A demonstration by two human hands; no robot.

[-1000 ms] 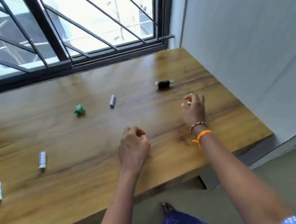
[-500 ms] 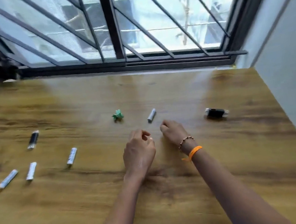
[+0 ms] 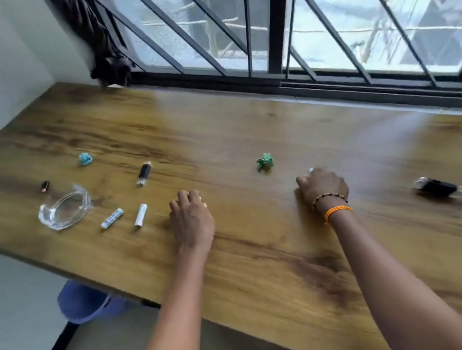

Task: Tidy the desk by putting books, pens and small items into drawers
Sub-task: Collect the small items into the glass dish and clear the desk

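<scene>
My left hand (image 3: 191,219) lies knuckles-up on the wooden desk (image 3: 267,259), fingers curled over a small white tube whose pale end (image 3: 203,205) shows at the fingertips. My right hand (image 3: 323,187), with a bead bracelet and an orange band, curls over a grey tube; only the tube's tip (image 3: 310,170) peeks out. Two more white tubes (image 3: 112,218) (image 3: 141,215) lie left of my left hand. Farther back lie a black tube (image 3: 144,173), a small black item (image 3: 45,186), a teal crumpled ball (image 3: 85,159) and a green crumpled paper (image 3: 265,162).
A clear glass dish (image 3: 64,210) stands near the desk's left edge. A black clip-like item (image 3: 437,188) lies at the right. A barred window (image 3: 276,31) runs along the desk's far side, and a white wall closes the left. No drawer is in view.
The view has swung left, bringing in the glass dish and teal ball. My right hand moved forward onto the grey tube. My left hand shifted left onto a white tube.
</scene>
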